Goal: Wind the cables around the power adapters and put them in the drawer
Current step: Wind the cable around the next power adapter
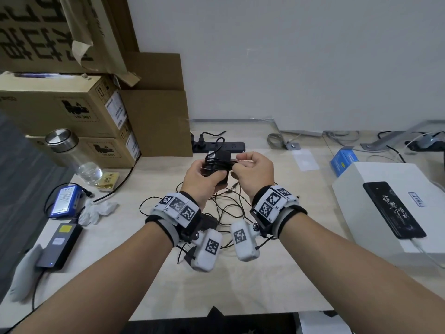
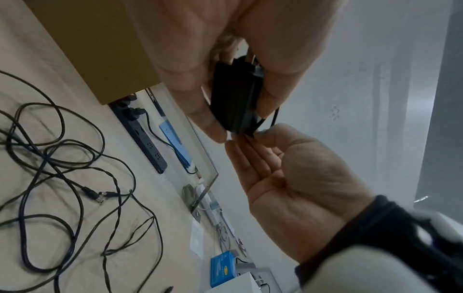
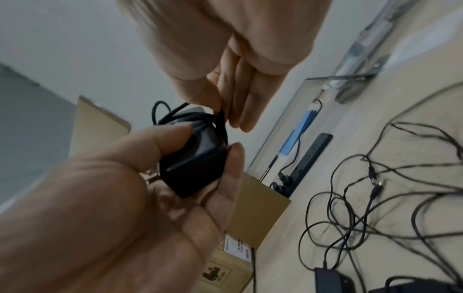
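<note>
A small black power adapter (image 1: 218, 165) is held above the desk, with several turns of its thin black cable (image 1: 222, 162) wound round it. My left hand (image 1: 212, 171) grips the adapter (image 3: 192, 164) from below, thumb on one side and fingers on the other. My right hand (image 1: 237, 163) pinches the cable (image 3: 221, 116) at the adapter's right edge. In the left wrist view the adapter (image 2: 235, 99) shows its plug prongs near my palm. Loose tangled cables (image 1: 228, 208) lie on the desk below, with another black adapter (image 3: 328, 277). No drawer is in view.
Cardboard boxes (image 1: 72, 112) are stacked at the back left, with a glass bottle (image 1: 74, 157) in front. A power strip (image 1: 221, 147) lies behind my hands. A blue battery pack (image 1: 63, 201) and a large black adapter (image 1: 60, 244) sit left; a white box (image 1: 361, 184) carrying a phone sits right.
</note>
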